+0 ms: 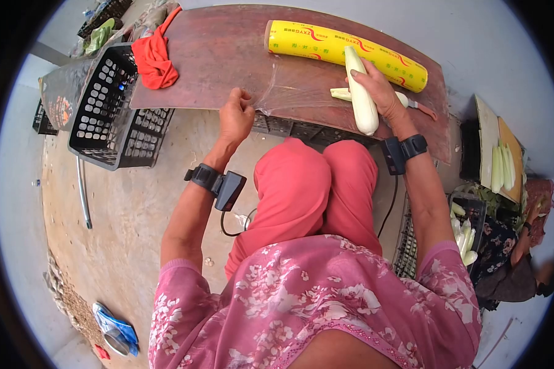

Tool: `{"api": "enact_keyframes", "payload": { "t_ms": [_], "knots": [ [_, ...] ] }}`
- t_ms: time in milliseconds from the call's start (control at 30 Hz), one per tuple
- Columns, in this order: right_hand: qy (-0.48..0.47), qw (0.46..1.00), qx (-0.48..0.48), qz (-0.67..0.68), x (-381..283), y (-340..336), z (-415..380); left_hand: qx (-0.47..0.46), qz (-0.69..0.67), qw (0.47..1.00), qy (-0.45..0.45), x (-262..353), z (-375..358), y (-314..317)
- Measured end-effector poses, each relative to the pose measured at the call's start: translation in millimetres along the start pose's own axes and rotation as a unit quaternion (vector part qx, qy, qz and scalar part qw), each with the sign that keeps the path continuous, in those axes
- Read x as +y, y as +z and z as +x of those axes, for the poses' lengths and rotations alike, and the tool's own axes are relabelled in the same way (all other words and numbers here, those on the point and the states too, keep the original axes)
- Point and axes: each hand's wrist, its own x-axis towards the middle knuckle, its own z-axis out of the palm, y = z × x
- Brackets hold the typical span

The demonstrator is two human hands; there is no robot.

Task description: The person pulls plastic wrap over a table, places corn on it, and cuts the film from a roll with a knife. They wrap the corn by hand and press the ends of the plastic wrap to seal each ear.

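My right hand (380, 92) is closed around a pale green zucchini (361, 98), held tilted over the near part of the table. Behind it lies another pale zucchini (340, 93), partly covered by the held one and my hand. My left hand (237, 114) is closed at the table's front edge, its fingertips pinched at the margin of a thin clear sheet of cling film (295, 97). The film spreads across the tabletop from a yellow printed roll (345, 46). Right of my right hand is an orange-handled tool (423, 109), possibly a knife; its other end is hidden.
The reddish-brown table (221, 37) carries a red cloth (157, 58) at its left. Black crates (101, 104) stand left of it. At the right, a crate of zucchinis (466, 237) stands near another person (514, 264), with more zucchinis (503, 166) on a board. A metal rod (83, 194) is on the left.
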Motion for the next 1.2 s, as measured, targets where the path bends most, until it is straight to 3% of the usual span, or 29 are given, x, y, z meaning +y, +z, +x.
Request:
{"api": "enact_keyframes", "payload": {
  "t_ms": [100, 300, 600, 800, 1000, 1100, 1200],
  "knots": [
    [0.006, 1.000, 0.001, 0.003, -5, 2, -3, -0.022, 0.004, 0.999, 0.029, -1, -2, -6],
    [-0.022, 0.999, 0.009, -0.047, 4, -1, 3, -0.088, -0.003, 0.996, -0.032, -3, 1, -4],
    [-0.068, 0.970, -0.001, -0.234, -2, 7, 0, -0.058, 0.024, 0.996, 0.069, -10, -8, -5],
    [-0.043, 0.978, 0.006, -0.205, -9, 8, -3, -0.076, -0.025, 0.996, 0.027, -20, -10, -12],
    [-0.050, 0.978, 0.003, -0.200, -8, 6, -4, -0.081, 0.007, 0.993, 0.088, -24, -11, -22],
    [-0.041, 0.980, -0.002, -0.196, -8, 5, -4, -0.048, 0.102, 0.975, 0.192, -22, -12, -27],
    [-0.052, 0.978, -0.005, -0.202, -9, 6, -3, -0.074, 0.099, 0.985, 0.124, -13, -18, -28]
  ]
}}
